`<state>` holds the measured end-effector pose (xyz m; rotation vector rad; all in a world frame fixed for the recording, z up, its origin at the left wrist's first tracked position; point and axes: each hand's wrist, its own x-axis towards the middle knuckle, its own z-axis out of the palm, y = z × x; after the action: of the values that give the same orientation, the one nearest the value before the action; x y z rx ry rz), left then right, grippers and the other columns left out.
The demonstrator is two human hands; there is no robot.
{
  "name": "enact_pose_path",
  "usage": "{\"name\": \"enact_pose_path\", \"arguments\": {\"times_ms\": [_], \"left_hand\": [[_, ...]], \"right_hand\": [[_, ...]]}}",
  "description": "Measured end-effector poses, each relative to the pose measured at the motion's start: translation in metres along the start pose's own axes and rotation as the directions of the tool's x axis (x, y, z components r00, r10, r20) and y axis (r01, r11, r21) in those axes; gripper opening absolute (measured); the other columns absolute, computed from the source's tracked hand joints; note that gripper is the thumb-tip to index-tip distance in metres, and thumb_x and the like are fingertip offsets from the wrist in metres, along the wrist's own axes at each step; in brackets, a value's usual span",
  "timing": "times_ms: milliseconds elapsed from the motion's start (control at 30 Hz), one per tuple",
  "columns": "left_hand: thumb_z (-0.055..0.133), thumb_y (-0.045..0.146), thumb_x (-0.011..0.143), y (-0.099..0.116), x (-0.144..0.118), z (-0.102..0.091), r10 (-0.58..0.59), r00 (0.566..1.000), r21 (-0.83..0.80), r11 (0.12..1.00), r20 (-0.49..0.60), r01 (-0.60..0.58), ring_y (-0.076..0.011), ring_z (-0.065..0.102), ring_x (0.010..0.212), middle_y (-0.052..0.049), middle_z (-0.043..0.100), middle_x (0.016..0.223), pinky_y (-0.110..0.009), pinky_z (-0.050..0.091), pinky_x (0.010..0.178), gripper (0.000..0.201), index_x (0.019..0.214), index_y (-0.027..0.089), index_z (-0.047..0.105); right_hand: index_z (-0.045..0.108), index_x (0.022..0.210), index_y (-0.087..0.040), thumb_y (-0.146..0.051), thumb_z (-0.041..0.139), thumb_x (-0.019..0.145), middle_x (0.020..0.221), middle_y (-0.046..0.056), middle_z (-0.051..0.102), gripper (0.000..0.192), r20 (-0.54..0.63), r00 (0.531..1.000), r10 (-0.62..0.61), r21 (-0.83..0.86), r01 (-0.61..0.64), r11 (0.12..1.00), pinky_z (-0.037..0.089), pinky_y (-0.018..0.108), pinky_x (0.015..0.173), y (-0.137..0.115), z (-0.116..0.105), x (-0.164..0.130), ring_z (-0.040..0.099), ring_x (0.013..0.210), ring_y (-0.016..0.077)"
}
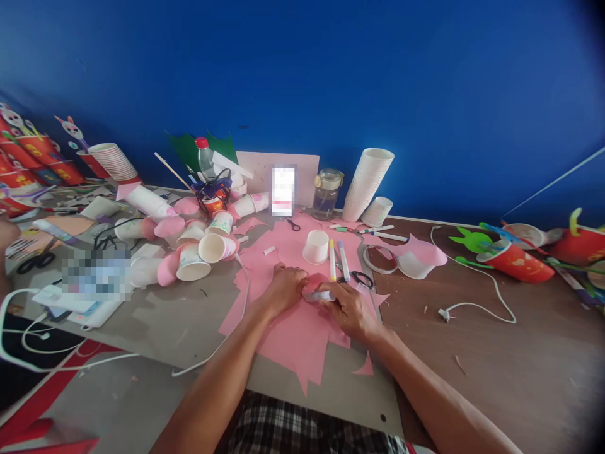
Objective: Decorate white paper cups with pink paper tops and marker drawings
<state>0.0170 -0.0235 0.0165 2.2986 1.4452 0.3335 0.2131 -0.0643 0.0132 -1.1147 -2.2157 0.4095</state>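
Note:
In the head view, my left hand (pixel 289 285) is closed, with its fingertips on the edge of a small pink paper piece (pixel 316 280) above the pink paper sheets. My right hand (pixel 350 310) grips a short whitish tube (pixel 321 296) that looks like a glue stick, held level against that piece. Just beyond the hands, a white paper cup (pixel 316 246) stands upside down. Yellow-capped (pixel 332 260) and blue-capped (pixel 344 261) markers lie beside it, near black-handled scissors (pixel 363 280). Under my hands are overlapping pink sheets (pixel 293 343).
Decorated cups (pixel 193 261) crowd the left, near a charger with cables (pixel 97 309). A phone (pixel 282 190), a glass jar (pixel 327 194) and a tall cup stack (pixel 367 184) stand along the blue wall. At right are a pink-trimmed cup (pixel 418 257), a white cable (pixel 501 302) and red cups (pixel 524 261).

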Motion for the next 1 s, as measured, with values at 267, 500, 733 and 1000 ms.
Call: {"name": "enact_pose_path", "arguments": {"times_ms": [267,500,733,1000], "left_hand": [[0.035,0.014,0.087,0.001,0.0,-0.002,-0.017,1.0,-0.045,0.999,0.0,0.017,-0.0154,0.053,0.068,-0.001,0.061,0.07,-0.041,0.029,0.087,0.026,0.064,0.018,0.047],[0.037,0.017,0.09,0.004,-0.004,-0.007,0.046,0.999,0.014,0.999,-0.018,-0.046,-0.0178,0.057,0.077,-0.002,0.065,0.078,-0.043,0.029,0.09,0.024,0.073,0.018,0.055],[0.034,0.016,0.093,0.0,-0.005,-0.002,0.062,0.994,0.035,0.998,-0.089,-0.059,-0.0202,0.061,0.092,-0.002,0.071,0.096,-0.045,0.027,0.096,0.029,0.1,0.023,0.061],[0.044,0.027,0.091,0.002,-0.004,0.0,-0.046,0.998,0.04,0.998,-0.051,0.048,-0.0247,0.064,0.093,-0.004,0.072,0.085,-0.047,0.03,0.098,0.03,0.116,0.021,0.058]], "right_hand": [[0.063,0.098,-0.019,-0.027,0.051,0.089,0.068,0.001,0.064,0.017,0.067,0.988,0.136,0.056,-0.14,0.989,0.043,0.027,0.062,0.003,-0.022,0.001,0.058,0.065,0.0175],[0.06,0.1,-0.02,-0.026,0.053,0.088,0.091,0.005,0.071,0.015,-0.119,0.982,0.145,0.17,-0.124,0.978,0.046,0.026,0.064,0.001,-0.018,0.0,0.063,0.074,0.0166],[0.059,0.098,-0.021,-0.022,0.051,0.088,0.091,0.005,0.071,0.013,-0.085,0.988,0.126,0.125,-0.115,0.986,0.048,0.027,0.068,0.004,-0.002,-0.001,0.063,0.076,0.0177],[0.058,0.097,-0.021,-0.02,0.05,0.088,0.091,0.005,0.071,0.012,-0.04,0.989,0.144,0.104,-0.139,0.985,0.048,0.027,0.069,0.005,0.001,0.0,0.063,0.076,0.018]]}}
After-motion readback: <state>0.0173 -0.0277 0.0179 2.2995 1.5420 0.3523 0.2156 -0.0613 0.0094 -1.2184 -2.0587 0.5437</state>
